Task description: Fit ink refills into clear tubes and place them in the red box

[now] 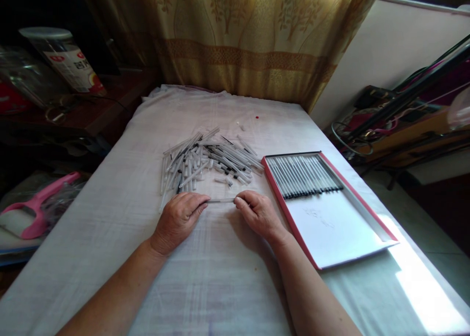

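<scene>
Between my two hands a thin, clear pen [221,200] lies crosswise, just above the cloth. My left hand [183,216] pinches its left end, and my right hand [258,212] pinches the right end; the fingertips hide both ends. Beyond the hands spreads a loose pile of clear pen barrels [191,160], dark refills and small caps. To the right lies a shallow red-edged box [293,228], with a row of pens [303,174] side by side in its far part, their black ends toward me. Dark scribbles mark the box's white bottom.
A white cloth covers the table [121,218]. A tiny red piece [257,117] lies near the far side. Behind hangs a gold curtain [238,33]. At left are a lidded plastic jar [69,59] and a pink-handled roller [40,204].
</scene>
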The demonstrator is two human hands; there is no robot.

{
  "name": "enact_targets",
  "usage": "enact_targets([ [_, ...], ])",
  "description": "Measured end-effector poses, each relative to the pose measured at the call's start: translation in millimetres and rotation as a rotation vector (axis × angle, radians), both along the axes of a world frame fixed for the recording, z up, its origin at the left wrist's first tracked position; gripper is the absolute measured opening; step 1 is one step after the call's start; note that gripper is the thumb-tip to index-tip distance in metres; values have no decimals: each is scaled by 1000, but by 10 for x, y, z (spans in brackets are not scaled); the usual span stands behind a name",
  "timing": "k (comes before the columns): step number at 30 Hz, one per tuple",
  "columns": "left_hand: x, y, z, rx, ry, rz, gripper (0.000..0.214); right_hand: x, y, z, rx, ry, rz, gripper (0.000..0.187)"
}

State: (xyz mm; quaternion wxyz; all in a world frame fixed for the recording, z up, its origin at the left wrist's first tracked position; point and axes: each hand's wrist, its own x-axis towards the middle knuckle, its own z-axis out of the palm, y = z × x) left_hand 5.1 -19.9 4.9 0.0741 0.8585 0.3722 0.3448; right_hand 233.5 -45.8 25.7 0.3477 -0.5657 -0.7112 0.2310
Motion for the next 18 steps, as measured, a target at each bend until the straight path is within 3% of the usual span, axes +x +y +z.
enact_targets([
  [8,10,-1,4,-26,-66,-33,17,-55,4,-153,-143,167,-42,51],
  [12,-7,8,-23,-55,-58,18,19,-40,-11,-165,-117,243,-21,26],
  [18,-14,19,-33,-74,-42,29,20,-49,-10,-160,-44,236,-49,16],
])
